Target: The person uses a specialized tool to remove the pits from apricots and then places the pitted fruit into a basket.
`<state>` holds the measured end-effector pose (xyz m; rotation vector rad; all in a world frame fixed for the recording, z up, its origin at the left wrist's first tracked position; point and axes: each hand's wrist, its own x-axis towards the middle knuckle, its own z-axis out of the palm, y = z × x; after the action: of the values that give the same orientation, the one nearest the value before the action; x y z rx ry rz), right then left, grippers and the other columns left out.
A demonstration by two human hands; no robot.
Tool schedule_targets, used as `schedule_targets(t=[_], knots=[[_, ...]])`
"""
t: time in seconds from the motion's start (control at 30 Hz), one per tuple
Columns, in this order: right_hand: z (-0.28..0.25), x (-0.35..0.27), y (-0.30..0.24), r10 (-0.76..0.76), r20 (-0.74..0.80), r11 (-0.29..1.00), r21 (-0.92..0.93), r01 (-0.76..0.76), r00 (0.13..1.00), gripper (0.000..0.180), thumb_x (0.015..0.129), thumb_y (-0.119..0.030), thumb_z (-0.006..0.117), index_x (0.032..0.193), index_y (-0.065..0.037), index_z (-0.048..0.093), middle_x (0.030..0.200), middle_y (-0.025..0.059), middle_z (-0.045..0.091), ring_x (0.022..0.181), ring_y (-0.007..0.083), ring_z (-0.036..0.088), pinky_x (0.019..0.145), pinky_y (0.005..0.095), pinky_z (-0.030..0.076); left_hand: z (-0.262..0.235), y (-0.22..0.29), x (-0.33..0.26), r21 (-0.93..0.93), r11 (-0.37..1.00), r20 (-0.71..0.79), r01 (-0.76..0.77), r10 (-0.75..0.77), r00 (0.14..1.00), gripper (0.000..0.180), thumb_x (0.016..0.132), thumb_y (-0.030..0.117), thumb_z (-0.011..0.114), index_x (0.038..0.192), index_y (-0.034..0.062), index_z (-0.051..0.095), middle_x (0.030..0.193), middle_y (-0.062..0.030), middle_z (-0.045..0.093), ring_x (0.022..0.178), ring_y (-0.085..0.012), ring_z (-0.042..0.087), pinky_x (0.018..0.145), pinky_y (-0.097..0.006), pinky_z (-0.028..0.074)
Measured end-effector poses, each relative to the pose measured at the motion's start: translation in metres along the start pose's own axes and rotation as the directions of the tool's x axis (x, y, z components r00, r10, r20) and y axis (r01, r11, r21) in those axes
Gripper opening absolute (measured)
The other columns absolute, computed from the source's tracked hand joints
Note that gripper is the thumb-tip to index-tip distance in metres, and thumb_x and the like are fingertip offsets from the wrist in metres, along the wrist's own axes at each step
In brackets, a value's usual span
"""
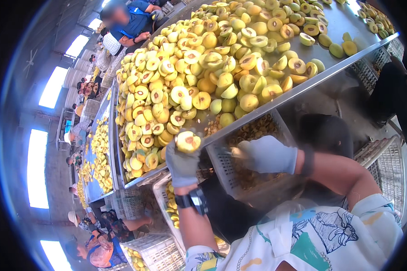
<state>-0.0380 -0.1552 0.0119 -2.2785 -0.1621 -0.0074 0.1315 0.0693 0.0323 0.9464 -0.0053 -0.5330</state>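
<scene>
My left hand, in a grey glove, is closed round a halved yellow peach with its cut face turned up. The peach half is just off the near edge of the metal table. To the right, my gloved right hand is curled above a grey crate of brown pits and scraps. A thin brownish thing pokes out from its fingers toward the left hand, too blurred to name. Ahead lies a large heap of halved peaches, many showing a reddish-brown hollow or pit.
The metal table's raised rim runs diagonally in front of me. A white crate with peach pieces stands by my left forearm, another crate lower left. A co-worker works across the table. More crates stand at right.
</scene>
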Motion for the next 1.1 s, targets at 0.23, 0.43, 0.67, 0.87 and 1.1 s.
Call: schedule_targets(t=[0.23, 0.43, 0.67, 0.87, 1.1], knots=[[0.002, 0.004, -0.01, -0.042, -0.178, 0.999, -0.041, 0.035, 0.983, 0.027, 0.083, -0.023, 0.065, 0.101, -0.007, 0.054, 0.079, 0.0154, 0.066, 0.075, 0.0367, 0.066, 0.067, 0.0454, 0.053, 0.041, -0.053, -0.035, -0.179, 0.979, 0.031, 0.099, -0.095, 0.995, 0.059, 0.099, 0.05, 0.043, 0.125, -0.0002, 0.056, 0.121, -0.0231, 0.06, 0.106, -0.0386, 0.061, 0.09, -0.051, 0.052], [0.004, 0.006, -0.008, -0.047, -0.209, 0.993, -0.116, 0.023, 0.977, 0.025, 0.084, -0.024, 0.066, 0.099, -0.007, 0.054, 0.078, 0.0145, 0.066, 0.074, 0.0358, 0.066, 0.064, 0.0447, 0.053, 0.041, -0.07, -0.033, 0.048, 0.997, 0.06, -0.06, 0.057, 0.997, 0.057, 0.1, 0.05, 0.04, 0.12, 0.0008, 0.06, 0.114, -0.0214, 0.064, 0.102, -0.036, 0.063, 0.093, -0.047, 0.052], [0.012, 0.015, -0.005, 0.007, -0.372, 0.992, 0.121, 0.041, 0.928, 0.031, 0.084, -0.028, 0.068, 0.102, -0.005, 0.058, 0.081, 0.0173, 0.066, 0.077, 0.0377, 0.066, 0.067, 0.0443, 0.054, 0.063, -0.083, -0.045, 0.47, 0.844, 0.115, -0.259, 0.233, 0.966, 0.048, 0.104, 0.038, 0.036, 0.116, -0.002, 0.06, 0.11, -0.0165, 0.065, 0.107, -0.0252, 0.061, 0.096, -0.037, 0.049], [0.015, 0.016, -0.011, 0.084, -0.322, 0.959, 0.282, 0.011, 0.943, 0.03, 0.083, -0.029, 0.068, 0.1, -0.006, 0.06, 0.081, 0.0188, 0.066, 0.077, 0.0388, 0.065, 0.068, 0.0443, 0.053, 0.073, -0.09, -0.05, 0.54, 0.793, 0.095, -0.282, 0.275, 0.957, 0.042, 0.105, 0.032, 0.036, 0.118, -0.0016, 0.057, 0.108, -0.0122, 0.064, 0.103, -0.0207, 0.061, 0.094, -0.033, 0.049], [0.004, 0.0, -0.014, -0.095, -0.028, 0.995, -0.033, 0.094, 0.995, 0.031, 0.084, -0.034, 0.067, 0.095, -0.007, 0.057, 0.074, 0.0156, 0.066, 0.071, 0.0354, 0.067, 0.063, 0.045, 0.053, 0.047, -0.074, -0.039, 0.173, 0.966, 0.046, -0.192, 0.186, 0.981, 0.047, 0.104, 0.037, 0.035, 0.118, -0.0008, 0.058, 0.111, -0.0182, 0.065, 0.1, -0.0318, 0.064, 0.09, -0.044, 0.054]])
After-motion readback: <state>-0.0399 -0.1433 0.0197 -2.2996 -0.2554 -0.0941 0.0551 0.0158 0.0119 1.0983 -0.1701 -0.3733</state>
